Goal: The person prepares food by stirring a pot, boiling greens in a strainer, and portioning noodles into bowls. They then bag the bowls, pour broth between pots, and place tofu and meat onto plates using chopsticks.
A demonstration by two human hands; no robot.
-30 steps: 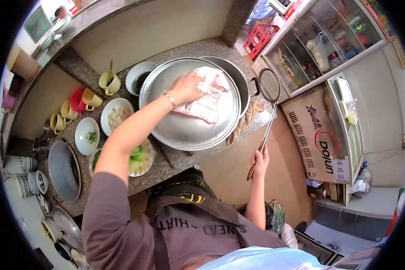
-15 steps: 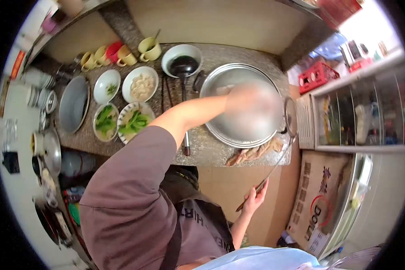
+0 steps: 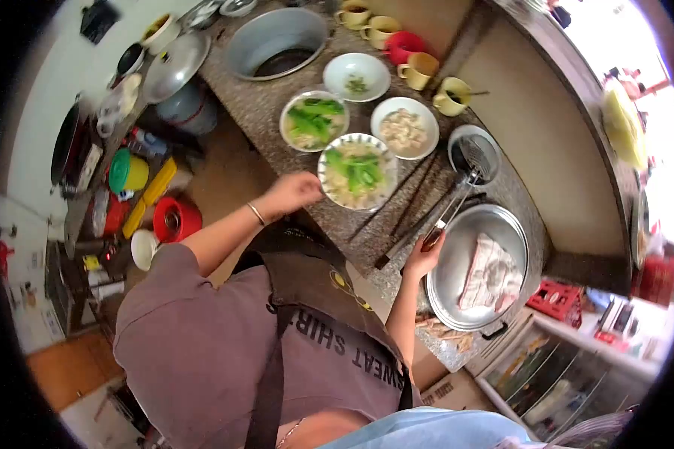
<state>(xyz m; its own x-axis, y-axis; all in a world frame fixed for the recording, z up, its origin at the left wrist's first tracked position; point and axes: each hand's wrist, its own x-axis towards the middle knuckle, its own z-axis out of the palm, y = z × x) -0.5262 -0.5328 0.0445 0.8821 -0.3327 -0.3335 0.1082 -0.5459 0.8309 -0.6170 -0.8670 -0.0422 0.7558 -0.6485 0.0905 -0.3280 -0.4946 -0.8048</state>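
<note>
My right hand [image 3: 423, 258] grips the handle of a wire skimmer [image 3: 478, 156]. The skimmer's mesh end is over a white bowl [image 3: 457, 155] with a dark ladle in it. My left hand [image 3: 296, 192], a bracelet at its wrist, has its fingertips right at the rim of a pattern-rimmed bowl [image 3: 320, 166] holding noodle-like food and green leaves. Its fingers are blurred; I cannot tell whether they grip the rim. Beside that stands a second bowl [image 3: 283, 123] with similar food. A striped, folded cloth [image 3: 489, 273] lies on the wide round metal pot [image 3: 439, 293] to the right.
Behind are a bowl of pale pieces [image 3: 404, 127], a bowl with chopped greens [image 3: 356, 77], a large grey pot [image 3: 236, 56] and several cups [image 3: 419, 69]. Chopsticks [image 3: 419, 191] lie on the stone counter [image 3: 273, 123]. A red basin [image 3: 178, 221] stands at left.
My left hand has left the pot for the patterned bowl. My right hand has lifted the skimmer from beside the pot to the white bowl. The view has turned; the pale blur over the pot is gone.
</note>
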